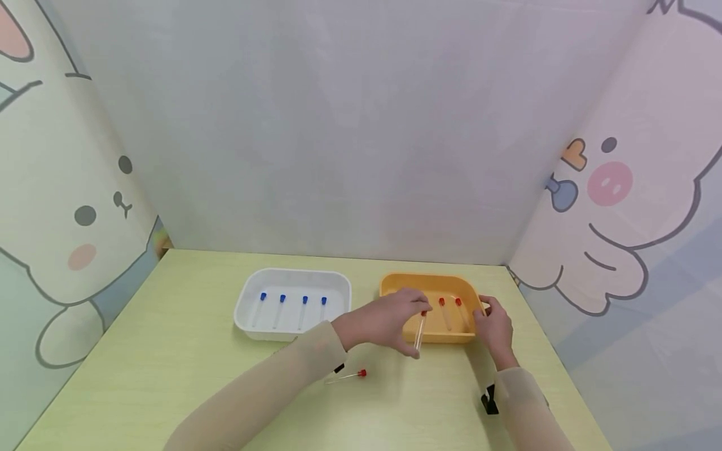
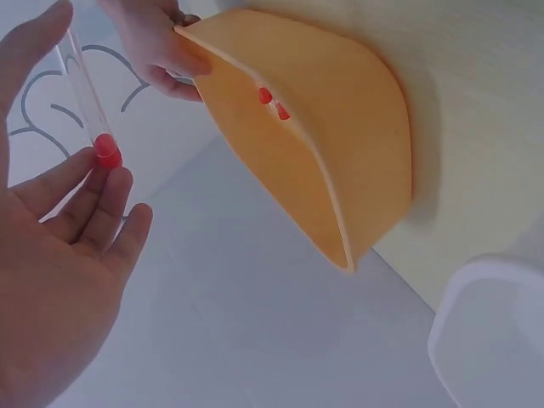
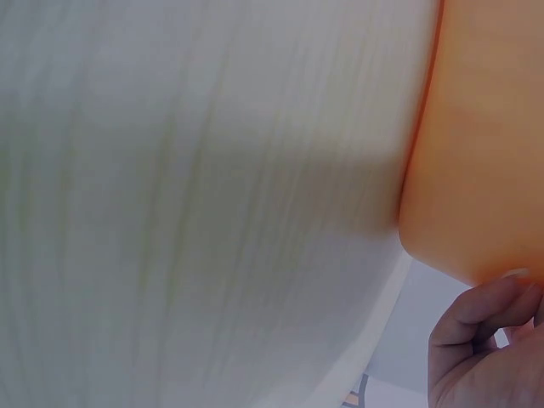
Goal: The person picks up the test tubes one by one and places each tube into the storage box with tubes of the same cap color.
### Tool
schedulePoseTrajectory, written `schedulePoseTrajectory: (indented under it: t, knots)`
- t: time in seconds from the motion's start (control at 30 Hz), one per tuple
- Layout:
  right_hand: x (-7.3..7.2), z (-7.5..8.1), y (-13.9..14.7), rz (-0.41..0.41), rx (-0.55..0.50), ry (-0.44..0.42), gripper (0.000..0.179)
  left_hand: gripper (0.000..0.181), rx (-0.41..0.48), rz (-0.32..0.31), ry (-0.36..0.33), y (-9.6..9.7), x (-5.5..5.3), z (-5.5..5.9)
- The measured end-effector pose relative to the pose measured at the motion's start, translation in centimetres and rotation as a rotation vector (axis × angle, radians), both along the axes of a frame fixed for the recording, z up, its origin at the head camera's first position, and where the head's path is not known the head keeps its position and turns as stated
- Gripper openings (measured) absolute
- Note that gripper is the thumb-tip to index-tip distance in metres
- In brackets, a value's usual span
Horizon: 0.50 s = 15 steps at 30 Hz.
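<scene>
My left hand (image 1: 389, 319) pinches a clear test tube (image 1: 419, 332) lengthwise between thumb and fingers, its red cap (image 2: 106, 151) against the fingertips. It is held up in front of the orange tray (image 1: 395, 285), overlapping its near side in the head view. My right hand (image 1: 495, 329) grips the tray's right rim, with fingers (image 3: 476, 314) against the outer wall in the right wrist view. Inside the tray lie two red-capped tubes (image 1: 445, 315), side by side. Another red-capped tube (image 1: 352, 376) lies on the table, close to my left forearm.
Left of the orange tray stands a white tray (image 1: 244, 313) holding several blue-capped tubes (image 1: 280, 311) in a row. Both trays sit on a pale yellow-green table (image 1: 169, 351). A grey-white curtain (image 1: 338, 138) hangs behind, with cartoon-printed panels (image 1: 637, 238) at the sides.
</scene>
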State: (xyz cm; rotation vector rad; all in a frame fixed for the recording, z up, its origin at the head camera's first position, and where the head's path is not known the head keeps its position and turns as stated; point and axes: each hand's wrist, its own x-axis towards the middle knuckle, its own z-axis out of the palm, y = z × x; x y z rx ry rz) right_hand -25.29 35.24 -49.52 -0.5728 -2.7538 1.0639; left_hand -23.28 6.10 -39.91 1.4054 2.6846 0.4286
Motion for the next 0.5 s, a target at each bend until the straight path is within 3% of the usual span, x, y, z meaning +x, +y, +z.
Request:
schedulePoseTrajectory:
  t: [0.23,0.5]
  knots:
    - [0.0,-0.1,0.0,-0.003,0.005,0.006,0.045,0.088,0.064,0.093,-0.004,0.9,-1.7,0.5]
    - [-0.2,-0.4,0.1,0.002,0.004,0.017,0.046,0.089,0.082,0.166,-0.032,1.5,-3.4,-0.5]
